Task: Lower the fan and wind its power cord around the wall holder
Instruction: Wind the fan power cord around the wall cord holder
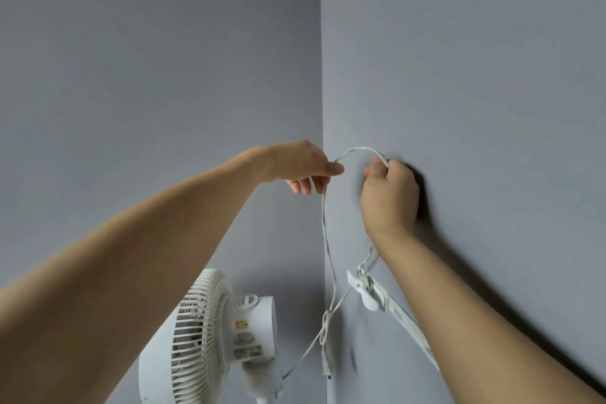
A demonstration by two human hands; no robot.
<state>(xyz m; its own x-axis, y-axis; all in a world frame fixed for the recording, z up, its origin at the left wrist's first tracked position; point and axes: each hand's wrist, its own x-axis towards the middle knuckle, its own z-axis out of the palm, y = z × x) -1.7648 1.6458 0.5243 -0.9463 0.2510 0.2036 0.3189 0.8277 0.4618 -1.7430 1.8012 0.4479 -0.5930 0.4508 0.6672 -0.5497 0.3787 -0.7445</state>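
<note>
A white pedestal fan (210,338) stands low in the room corner, its grille facing left. Its thin white power cord (328,239) runs from the fan's back up along the corner. The cord arches between my two hands. My left hand (301,167) pinches the cord at the left end of the arch. My right hand (388,197) is closed on the cord at the right end, close to the right wall. Below my right hand a white wall holder (367,290) sticks out from the right wall, with cord wrapped on it. A knotted loop of cord (324,328) hangs under the holder.
Two plain grey walls meet at a corner (323,75) just behind my hands. A white strip (410,321) runs down the right wall from the holder, partly behind my right forearm.
</note>
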